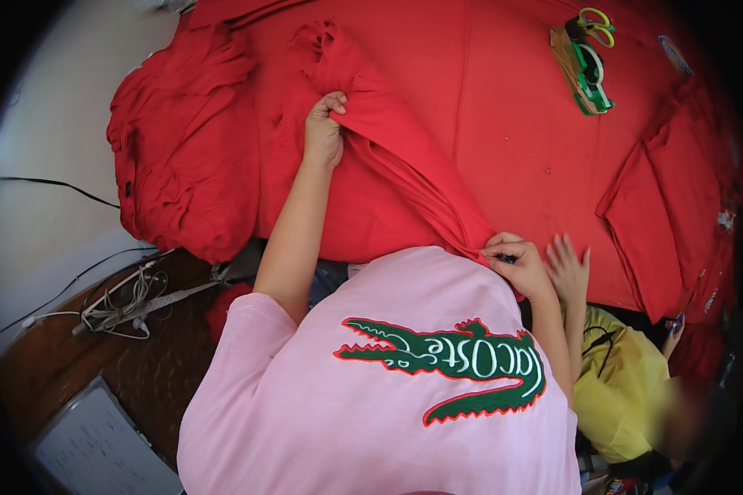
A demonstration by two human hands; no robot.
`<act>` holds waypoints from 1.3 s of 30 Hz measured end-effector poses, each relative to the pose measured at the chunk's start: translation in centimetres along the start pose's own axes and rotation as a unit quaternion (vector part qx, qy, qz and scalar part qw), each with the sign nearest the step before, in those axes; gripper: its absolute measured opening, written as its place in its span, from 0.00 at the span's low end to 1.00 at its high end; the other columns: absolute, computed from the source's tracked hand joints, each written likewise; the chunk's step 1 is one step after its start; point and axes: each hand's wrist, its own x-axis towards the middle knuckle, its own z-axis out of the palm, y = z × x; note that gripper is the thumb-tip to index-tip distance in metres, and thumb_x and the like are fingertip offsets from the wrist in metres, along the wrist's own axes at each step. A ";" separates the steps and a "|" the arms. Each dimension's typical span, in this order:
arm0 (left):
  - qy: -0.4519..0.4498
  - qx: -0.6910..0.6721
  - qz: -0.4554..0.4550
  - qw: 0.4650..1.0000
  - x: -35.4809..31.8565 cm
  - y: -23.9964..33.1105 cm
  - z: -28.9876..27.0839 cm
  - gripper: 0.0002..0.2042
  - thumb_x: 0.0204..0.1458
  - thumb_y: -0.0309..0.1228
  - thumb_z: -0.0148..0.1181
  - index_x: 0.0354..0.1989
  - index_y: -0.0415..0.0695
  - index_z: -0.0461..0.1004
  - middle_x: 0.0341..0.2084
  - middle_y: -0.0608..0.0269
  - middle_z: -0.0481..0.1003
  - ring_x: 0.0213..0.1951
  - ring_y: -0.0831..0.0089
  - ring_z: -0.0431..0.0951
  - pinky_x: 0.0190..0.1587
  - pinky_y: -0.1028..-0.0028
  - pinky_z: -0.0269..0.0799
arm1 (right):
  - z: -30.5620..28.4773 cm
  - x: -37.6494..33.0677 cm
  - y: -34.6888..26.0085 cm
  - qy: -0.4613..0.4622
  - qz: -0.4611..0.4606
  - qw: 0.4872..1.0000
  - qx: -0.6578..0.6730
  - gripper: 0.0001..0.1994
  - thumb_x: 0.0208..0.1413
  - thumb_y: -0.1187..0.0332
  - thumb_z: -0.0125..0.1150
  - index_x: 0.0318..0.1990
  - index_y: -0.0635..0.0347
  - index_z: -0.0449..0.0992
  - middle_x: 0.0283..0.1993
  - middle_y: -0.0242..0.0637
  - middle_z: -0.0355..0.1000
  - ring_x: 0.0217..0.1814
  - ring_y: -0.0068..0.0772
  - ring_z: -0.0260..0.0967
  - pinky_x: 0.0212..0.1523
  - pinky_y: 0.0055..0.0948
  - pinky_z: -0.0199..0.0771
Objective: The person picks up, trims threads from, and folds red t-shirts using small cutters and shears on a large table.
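Observation:
A red cloth [413,177] is stretched slantwise between my two hands, with folds running along it. Its far end is bunched up. My left hand [325,130] is closed on the cloth's edge, farther from my body. Nearer to me and to the right, my right hand [520,262] pinches the other end, close to my pink shirt. A small dark object shows between the right fingers; its kind is too hidden to tell. Under the cloth lies a larger spread of red fabric [512,99] that covers the table.
Heaped red fabric [186,157] lies at left; folded red pieces [660,214] lie at right. A green tape dispenser [590,82] and yellow-handled scissors [598,29] are at far right. A co-worker's hand [568,268] rests beside my right hand. Cables [124,309] and a whiteboard [99,445] are at lower left.

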 end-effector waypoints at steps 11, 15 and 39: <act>0.103 0.428 0.195 0.876 -4.5 1.3 2.3 0.10 0.57 0.20 0.62 0.46 0.42 0.75 0.55 0.55 0.72 0.55 0.63 0.74 0.62 0.64 0.67 | -0.7 0.7 -0.8 0.026 0.029 0.998 0.051 0.09 0.54 0.79 0.68 0.42 0.67 0.86 0.38 0.33 0.77 0.39 0.22 0.72 0.42 0.22 0.71; 0.009 0.720 0.215 0.660 -10.3 -1.0 0.1 0.20 0.59 0.32 0.64 0.58 0.40 0.72 0.64 0.47 0.67 0.70 0.48 0.62 0.73 0.46 0.49 | -1.8 -0.2 1.2 0.272 0.092 0.942 0.171 0.08 0.58 0.78 0.67 0.45 0.68 0.84 0.38 0.34 0.77 0.27 0.14 0.64 0.29 0.16 0.62; -0.345 0.581 0.261 0.689 -4.6 -4.2 11.5 0.27 0.65 0.42 0.58 0.72 0.56 0.66 0.78 0.55 0.53 0.78 0.55 0.52 0.76 0.50 0.51 | -3.3 7.9 0.5 0.228 -0.174 0.773 -0.566 0.35 0.52 0.84 0.53 0.71 0.50 0.69 0.76 0.36 0.64 0.77 0.40 0.62 0.68 0.43 0.61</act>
